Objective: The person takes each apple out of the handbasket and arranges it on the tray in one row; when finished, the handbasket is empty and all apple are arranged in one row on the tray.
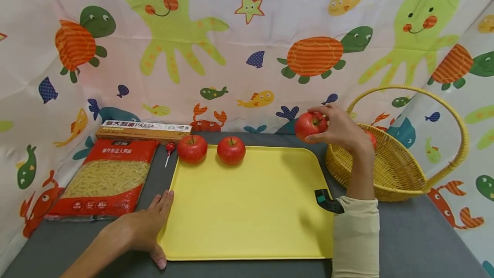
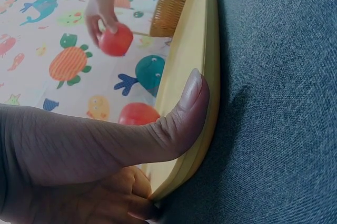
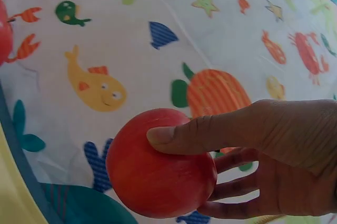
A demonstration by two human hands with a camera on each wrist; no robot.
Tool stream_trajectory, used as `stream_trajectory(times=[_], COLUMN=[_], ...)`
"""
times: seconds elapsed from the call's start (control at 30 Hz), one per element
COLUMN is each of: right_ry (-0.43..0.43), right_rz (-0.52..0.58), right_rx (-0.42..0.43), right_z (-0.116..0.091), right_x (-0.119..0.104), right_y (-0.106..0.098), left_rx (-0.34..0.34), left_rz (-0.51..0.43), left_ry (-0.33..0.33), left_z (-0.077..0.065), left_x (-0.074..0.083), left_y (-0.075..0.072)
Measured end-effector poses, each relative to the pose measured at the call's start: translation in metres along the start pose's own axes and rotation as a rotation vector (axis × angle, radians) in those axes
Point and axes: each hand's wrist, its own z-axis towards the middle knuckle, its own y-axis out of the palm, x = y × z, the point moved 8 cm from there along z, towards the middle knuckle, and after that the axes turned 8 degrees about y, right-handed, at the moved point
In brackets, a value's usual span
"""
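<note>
In the head view a red apple (image 1: pixel 310 126) is held in the air by my right hand (image 1: pixel 343 128), over the far right corner of the yellow tray (image 1: pixel 251 209). The right wrist view shows thumb and fingers gripping that apple (image 3: pixel 158 176) from the side. Two more apples, a left one (image 1: pixel 192 149) and a right one (image 1: pixel 231 150), sit along the tray's far edge. My left hand (image 1: pixel 144 222) rests against the tray's left edge, fingers extended and thumb (image 2: pixel 192 103) at the near corner.
A yellow wicker basket (image 1: pixel 401 158) with a tall handle stands right of the tray, red fruit partly visible inside. On the left lie a pasta bag (image 1: pixel 104 175), a pasta box (image 1: pixel 143 131) and a lollipop (image 1: pixel 170 148). A patterned curtain (image 1: pixel 247 33) hangs behind.
</note>
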Motion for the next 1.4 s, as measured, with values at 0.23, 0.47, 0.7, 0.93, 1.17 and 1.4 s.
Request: stream_trajectory(times=[0.23,0.47,0.7,0.93,1.17,1.4], right_ry=[-0.090,-0.158,-0.184,-0.179,-0.108,-0.081], right_rz=[-0.091,-0.081,-0.088,-0.160,-0.176,-0.186], right_rx=[-0.083,-0.208,-0.292,-0.391,-0.460,-0.497], right_z=[0.020,0.033,0.040,0.049,0.047,0.042], right_x=[-0.018,-0.032,-0.037,-0.039,-0.036,-0.035], right_y=[0.033,0.070,0.094,0.123,0.131,0.133], left_rx=[0.012,-0.020,-0.047,-0.030,-0.044,-0.034], left_rz=[0.000,0.012,0.004,-0.001,0.006,0.008], left_ry=[0.043,-0.019,-0.045,-0.034,-0.048,-0.039], left_z=[0.003,-0.003,-0.003,-0.004,-0.004,-0.005], left_x=[-0.001,0.004,0.005,0.005,0.006,0.006], left_y=[-0.001,-0.003,-0.003,-0.004,-0.004,-0.004])
